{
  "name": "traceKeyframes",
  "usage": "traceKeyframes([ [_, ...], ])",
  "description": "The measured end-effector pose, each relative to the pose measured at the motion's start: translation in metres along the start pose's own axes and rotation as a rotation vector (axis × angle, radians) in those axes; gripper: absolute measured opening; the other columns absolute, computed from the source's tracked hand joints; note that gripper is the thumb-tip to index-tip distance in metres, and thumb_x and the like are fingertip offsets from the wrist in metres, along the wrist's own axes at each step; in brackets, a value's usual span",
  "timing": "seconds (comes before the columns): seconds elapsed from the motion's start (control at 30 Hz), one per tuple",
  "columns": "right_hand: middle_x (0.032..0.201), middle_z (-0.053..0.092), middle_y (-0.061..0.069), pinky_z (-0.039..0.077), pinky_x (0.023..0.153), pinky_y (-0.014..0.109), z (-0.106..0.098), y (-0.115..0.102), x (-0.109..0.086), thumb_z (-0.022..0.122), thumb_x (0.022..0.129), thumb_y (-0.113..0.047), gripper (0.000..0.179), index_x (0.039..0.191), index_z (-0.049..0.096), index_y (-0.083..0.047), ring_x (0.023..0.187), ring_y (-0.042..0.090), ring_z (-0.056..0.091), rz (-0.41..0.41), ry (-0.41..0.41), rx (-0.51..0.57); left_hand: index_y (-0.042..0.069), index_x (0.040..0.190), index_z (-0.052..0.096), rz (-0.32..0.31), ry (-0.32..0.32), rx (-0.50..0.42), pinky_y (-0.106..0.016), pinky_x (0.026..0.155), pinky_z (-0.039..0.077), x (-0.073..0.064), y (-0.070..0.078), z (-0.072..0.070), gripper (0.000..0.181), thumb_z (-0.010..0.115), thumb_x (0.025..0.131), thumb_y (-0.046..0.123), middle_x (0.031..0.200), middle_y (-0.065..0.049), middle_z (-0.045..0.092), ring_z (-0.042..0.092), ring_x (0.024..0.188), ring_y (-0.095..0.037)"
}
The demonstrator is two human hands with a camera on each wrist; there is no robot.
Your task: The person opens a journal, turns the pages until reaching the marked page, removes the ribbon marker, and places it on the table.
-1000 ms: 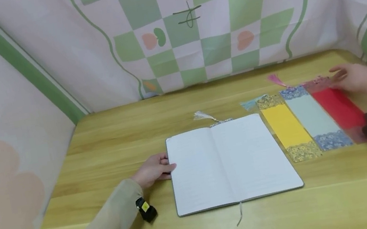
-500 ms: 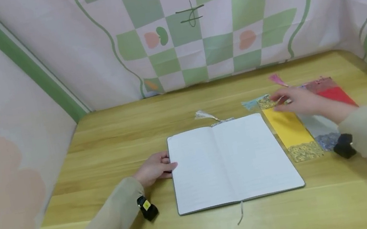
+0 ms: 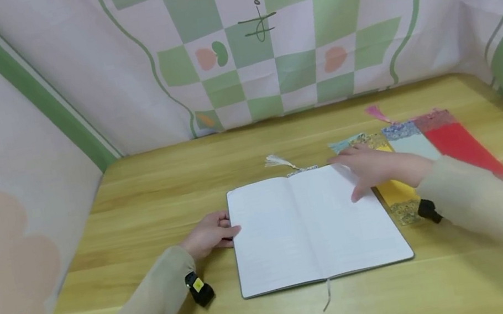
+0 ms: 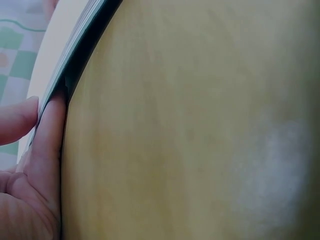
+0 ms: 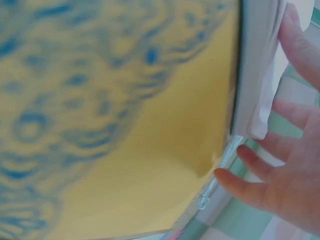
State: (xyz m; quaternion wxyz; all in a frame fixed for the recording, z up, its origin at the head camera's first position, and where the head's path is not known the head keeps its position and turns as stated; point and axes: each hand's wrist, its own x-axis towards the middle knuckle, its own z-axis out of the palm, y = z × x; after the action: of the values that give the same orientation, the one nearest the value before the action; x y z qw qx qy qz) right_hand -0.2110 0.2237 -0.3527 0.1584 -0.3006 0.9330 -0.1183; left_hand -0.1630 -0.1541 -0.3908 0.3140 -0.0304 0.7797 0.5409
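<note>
An open notebook [image 3: 271,238] with pale pages lies in the middle of the wooden table. At its left edge my left hand [image 3: 207,236] pinches it; the left wrist view shows the thumb above and a finger [image 4: 52,125] beneath the cover. My right hand [image 3: 374,166], fingers spread, is over the notebook's top right corner. The right wrist view has its fingertips right by the page edge [image 5: 257,75]. Under that hand and wrist, a yellow bookmark [image 3: 400,190] is partly hidden. From behind the notebook pokes a patterned bookmark end with a white tassel [image 3: 278,160].
Right of the yellow bookmark lie a pale blue one [image 3: 414,148] and a red one [image 3: 461,145], partly covered by the sleeve. A pink tassel [image 3: 377,113] and a light blue tassel [image 3: 342,145] point toward the checkered cloth [image 3: 297,70] behind. A ribbon [image 3: 328,296] hangs below the notebook.
My right hand has moved left from the red bookmark, across the pale blue and yellow ones, to the notebook's top right corner. The left hand has stayed at the notebook's left edge.
</note>
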Motion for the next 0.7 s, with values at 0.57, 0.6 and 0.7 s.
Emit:
traceKeyframes([
  [0.57,0.135,0.043,0.033,0.033,0.104,0.059,-0.001,-0.023,0.003,0.085,0.067,-0.028,0.089,0.134,0.042,0.012,0.125,0.054,0.033,0.070,-0.016,-0.126,-0.002,0.114,0.051,-0.013,-0.002,0.011,-0.024,0.069,0.055,-0.004,0.000,-0.001,0.024,0.058,0.094,0.008,0.095,-0.007,0.064,0.059,0.077,-0.011],
  [0.6,0.135,0.043,0.033,0.033,0.103,0.060,-0.001,-0.022,0.002,0.085,0.067,-0.029,0.089,0.134,0.043,0.011,0.125,0.054,0.033,0.072,-0.017,-0.125,-0.002,0.114,0.051,-0.013,-0.001,0.012,-0.024,0.069,0.055,-0.004,0.000,0.000,0.024,0.058,0.094,0.008,0.093,-0.007,0.063,0.059,0.077,-0.011],
  [0.7,0.136,0.043,0.031,0.033,0.103,0.061,-0.001,-0.018,0.001,0.085,0.066,-0.033,0.089,0.134,0.044,0.009,0.126,0.055,0.032,0.079,-0.004,-0.131,-0.002,0.115,0.051,-0.012,0.005,0.010,-0.023,0.068,0.054,-0.003,0.001,0.000,0.025,0.058,0.094,0.008,0.093,-0.006,0.062,0.058,0.077,-0.011],
])
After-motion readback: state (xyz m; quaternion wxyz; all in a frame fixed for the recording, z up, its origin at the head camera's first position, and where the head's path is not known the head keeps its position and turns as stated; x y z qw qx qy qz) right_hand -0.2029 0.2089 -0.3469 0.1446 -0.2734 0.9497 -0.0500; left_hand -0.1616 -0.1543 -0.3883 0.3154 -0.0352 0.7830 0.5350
